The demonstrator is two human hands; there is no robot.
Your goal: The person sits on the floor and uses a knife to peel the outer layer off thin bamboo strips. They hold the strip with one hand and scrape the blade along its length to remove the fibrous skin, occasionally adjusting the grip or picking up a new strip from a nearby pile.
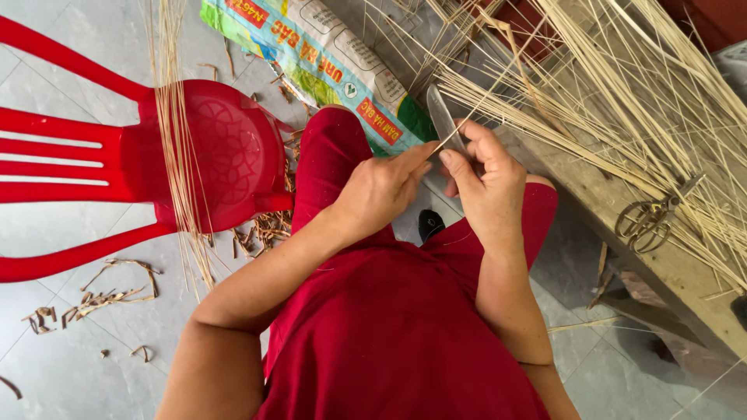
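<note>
My right hand (489, 180) grips a knife with a grey blade (442, 117) that points up and away from me. My left hand (383, 188) pinches a thin pale straw strand (498, 85) right at the blade, fingertips touching the right hand. The strand runs up and to the right into a big heap of similar pale strands (622, 101) on a wooden bench. Both hands are held above my lap, which is covered by red cloth (389, 311).
A red plastic chair (210, 155) lies at the left with a bundle of strands (175, 117) draped over its seat. Brown shavings (101, 299) litter the grey tiled floor. A printed sack (327, 66) lies ahead. Old scissors (650, 218) rest on the wooden bench (685, 272).
</note>
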